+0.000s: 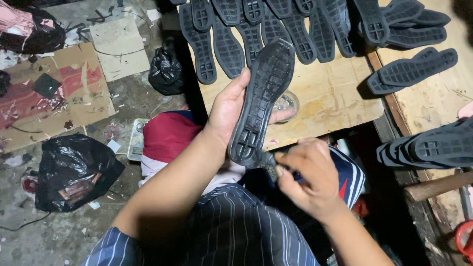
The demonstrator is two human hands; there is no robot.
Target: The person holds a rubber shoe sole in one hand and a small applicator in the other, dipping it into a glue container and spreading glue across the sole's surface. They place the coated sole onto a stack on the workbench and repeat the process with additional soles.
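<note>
Two bare hands work on one black rubber shoe sole (260, 106), held over the person's lap just in front of a wooden bench (335, 98). The left hand (231, 106) grips the sole from behind, thumb along its edge; the right hand (305, 172) is closed around a small dark tool, hard to make out, at the heel end. A slip there could nick the left fingers or gouge the rubber, since the sole is braced by grip alone. It is long, matte, tread-side up, with ribbed grooves and a gridded heel. More soles (256, 19) lie fanned on the bench.
</note>
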